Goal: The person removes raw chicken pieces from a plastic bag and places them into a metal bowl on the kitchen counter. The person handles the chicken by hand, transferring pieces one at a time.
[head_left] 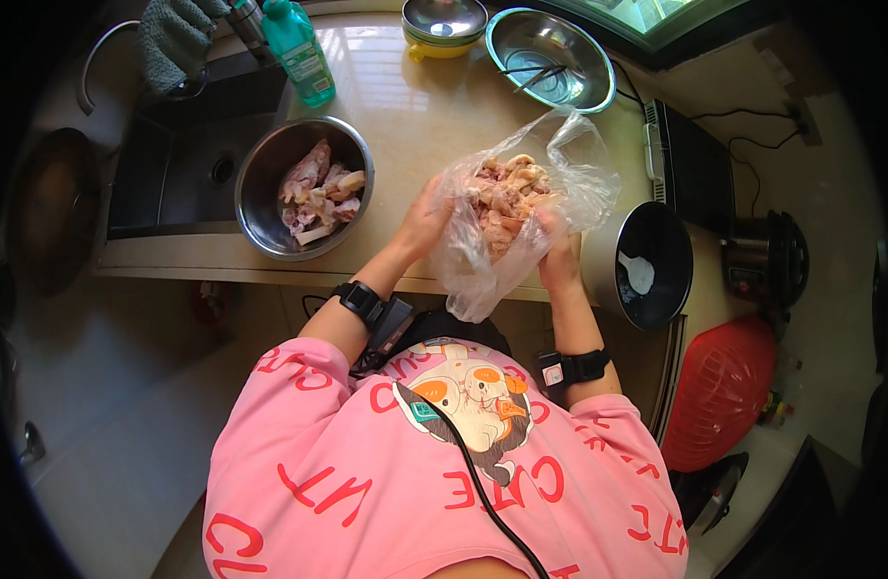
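Observation:
A clear plastic bag (478, 280) hangs between my hands over the counter's front edge, its mouth spread wide. Inside it lie several pieces of raw meat (507, 198), pale pink and yellowish, perhaps chicken. My left hand (432, 217) grips the bag's left side, the fingers partly covered by plastic. On the bag's right side my right hand (558, 253) is closed around the film. Left of the bag, a steel bowl (256, 217) holds several raw meat pieces with bone (319, 193).
A dark sink (179, 188) lies at the left, with a green bottle (304, 58) behind the bowl. Stacked bowls (444, 24) and a steel basin (560, 48) with dark utensils stand at the back. A pot (656, 299) with a white spoon sits at the right, near a rice cooker (772, 256).

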A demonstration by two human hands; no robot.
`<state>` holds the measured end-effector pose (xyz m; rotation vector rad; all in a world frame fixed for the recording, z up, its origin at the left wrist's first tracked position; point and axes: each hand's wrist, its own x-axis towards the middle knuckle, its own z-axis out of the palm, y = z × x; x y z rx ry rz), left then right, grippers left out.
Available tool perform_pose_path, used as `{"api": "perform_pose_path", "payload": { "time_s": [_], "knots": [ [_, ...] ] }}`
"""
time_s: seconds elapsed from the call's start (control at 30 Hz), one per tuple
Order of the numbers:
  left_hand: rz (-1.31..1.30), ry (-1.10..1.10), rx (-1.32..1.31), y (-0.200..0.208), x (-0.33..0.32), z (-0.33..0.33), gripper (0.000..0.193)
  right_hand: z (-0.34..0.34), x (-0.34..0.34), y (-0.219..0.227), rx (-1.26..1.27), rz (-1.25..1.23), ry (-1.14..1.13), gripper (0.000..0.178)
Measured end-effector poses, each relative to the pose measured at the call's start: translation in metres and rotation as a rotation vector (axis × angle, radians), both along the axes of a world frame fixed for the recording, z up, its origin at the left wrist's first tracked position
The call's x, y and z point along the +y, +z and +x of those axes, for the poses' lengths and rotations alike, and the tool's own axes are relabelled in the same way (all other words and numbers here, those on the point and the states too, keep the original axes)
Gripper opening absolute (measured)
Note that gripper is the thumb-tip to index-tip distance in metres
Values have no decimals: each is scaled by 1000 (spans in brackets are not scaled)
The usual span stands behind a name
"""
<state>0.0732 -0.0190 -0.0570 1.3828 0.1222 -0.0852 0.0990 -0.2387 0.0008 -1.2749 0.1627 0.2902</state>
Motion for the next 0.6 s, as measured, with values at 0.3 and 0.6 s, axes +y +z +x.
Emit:
{"api": "perform_pose_path", "payload": {
  "time_s": [0.3,0.6],
  "knots": [
    [-809,-277,84,-1,13,-12,97,-3,-10,2,186,148,-154,45],
    [-1143,-392,83,6,19,-12,85,-2,-15,8,261,380,-97,62]
  ]
}}
